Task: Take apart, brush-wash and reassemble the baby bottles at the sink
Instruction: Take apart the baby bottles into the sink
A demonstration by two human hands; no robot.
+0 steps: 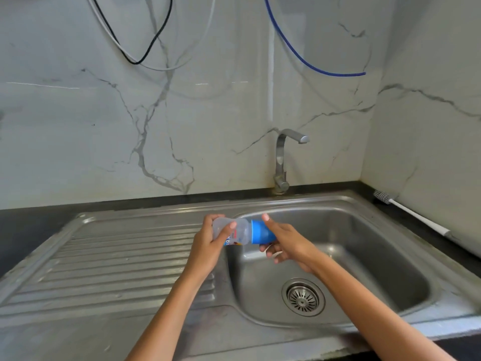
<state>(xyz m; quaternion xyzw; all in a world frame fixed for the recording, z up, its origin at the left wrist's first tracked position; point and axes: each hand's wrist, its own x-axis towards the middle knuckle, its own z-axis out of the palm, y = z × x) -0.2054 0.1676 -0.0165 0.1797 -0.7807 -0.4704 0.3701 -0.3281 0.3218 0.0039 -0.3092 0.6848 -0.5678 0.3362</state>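
Note:
A clear baby bottle (pixel 240 231) with a printed label lies sideways in the air over the left rim of the sink basin (pixel 364 256). My left hand (pixel 208 243) grips its body, thumb across the front. A blue cap and collar (pixel 260 231) close the bottle's right end. My right hand (pixel 283 243) wraps around that blue cap, index finger lying over its top. A white bottle brush (pixel 408 212) with a striped bristle head lies on the dark counter at the right, against the wall.
A steel tap (pixel 282 162) stands behind the basin with its spout turned right; no water runs. The ribbed drainboard (pixel 117 264) stretches to the left. A drain strainer (pixel 303 297) sits in the basin floor. Cables hang on the marble wall above.

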